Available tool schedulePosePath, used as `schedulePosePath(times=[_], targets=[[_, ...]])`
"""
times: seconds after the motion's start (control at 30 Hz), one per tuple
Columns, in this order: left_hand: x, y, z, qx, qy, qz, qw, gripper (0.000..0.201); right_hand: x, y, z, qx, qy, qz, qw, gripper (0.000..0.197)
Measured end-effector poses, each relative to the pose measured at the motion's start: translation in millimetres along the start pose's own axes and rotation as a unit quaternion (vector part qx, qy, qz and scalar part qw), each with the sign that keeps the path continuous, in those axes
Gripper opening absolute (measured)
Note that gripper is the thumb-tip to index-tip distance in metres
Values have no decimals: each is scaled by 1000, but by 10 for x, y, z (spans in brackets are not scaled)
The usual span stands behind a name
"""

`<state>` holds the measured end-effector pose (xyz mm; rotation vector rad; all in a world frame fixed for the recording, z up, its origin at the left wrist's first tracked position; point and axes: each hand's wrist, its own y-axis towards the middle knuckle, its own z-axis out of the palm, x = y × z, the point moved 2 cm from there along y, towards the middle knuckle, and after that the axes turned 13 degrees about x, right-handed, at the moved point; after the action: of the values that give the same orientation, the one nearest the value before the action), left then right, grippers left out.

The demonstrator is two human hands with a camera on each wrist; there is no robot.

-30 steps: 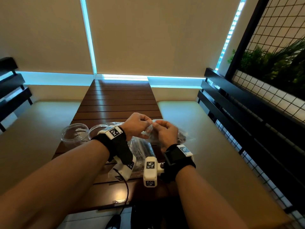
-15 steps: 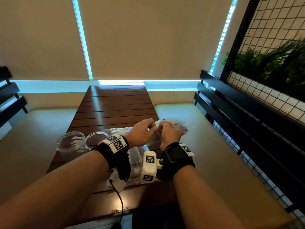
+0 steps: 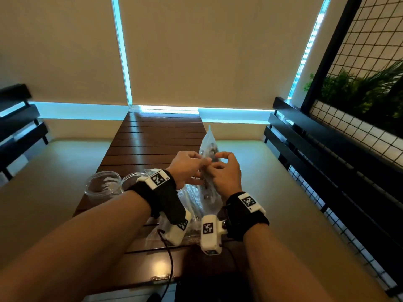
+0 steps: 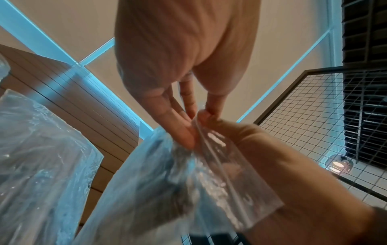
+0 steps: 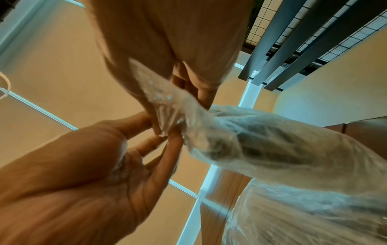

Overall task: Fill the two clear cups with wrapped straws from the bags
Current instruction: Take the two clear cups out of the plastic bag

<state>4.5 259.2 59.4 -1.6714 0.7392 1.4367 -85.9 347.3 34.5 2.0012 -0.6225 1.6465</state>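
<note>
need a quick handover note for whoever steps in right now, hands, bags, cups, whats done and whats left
Left hand: pinches the top edge of the raised straw bag.
Right hand: pinches the same edge opposite, so both have a grip on the mouth; whether it is open yet I cannot tell.
Second bag lies on the wooden table under the wrists.
Two clear cups stand at the left; no straws show in the one fully in view.
Left: open the bags, fill both cups.

Clear bag point(image 3: 208, 147); brown slatted table point(image 3: 152, 140)
</note>
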Motion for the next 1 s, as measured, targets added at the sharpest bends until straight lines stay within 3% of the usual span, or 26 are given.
schedulePosePath(times=[0.2, 0.3, 0.4, 0.53, 0.63, 0.73, 0.8, 0.87, 0.93, 1.0], targets=[[58, -45, -163, 13, 36, 3, 999, 16, -62, -58, 34, 49, 129, 25, 990, 36], [57, -19, -195, 7, 67, -9, 998, 17, -88, -20, 85, 44, 167, 37, 984, 21], [6, 15, -170, -32, 170, -8, 985, 17, -114, 27, 155, 16, 148, 63, 987, 2], [-74, -15, -160, -79, 303, 3, 950, 22, -132, 85, 85, -75, 130, 105, 983, 8], [-35, -81, -389, -111, 258, -19, 960, 22, -178, 144, -303, -168, 178, 119, 962, 7], [-26, -133, -503, -112, 200, -10, 973, 22, -70, 104, -561, -267, 8, 97, 959, 8], [-61, -145, -414, -96, 166, 12, 981, 26, 72, 43, -443, -245, -112, 45, 962, 18], [-79, -141, -282, -66, 126, 30, 989, 24, 204, -14, -295, -187, -226, -68, 954, 25], [-84, -146, -169, -43, 89, 46, 994, 18, 309, -35, -133, -65, -340, -151, 926, 16], [-91, -170, -97, -29, 55, 65, 996, 18, 379, -62, -44, 40, -415, -147, 897, 15]])
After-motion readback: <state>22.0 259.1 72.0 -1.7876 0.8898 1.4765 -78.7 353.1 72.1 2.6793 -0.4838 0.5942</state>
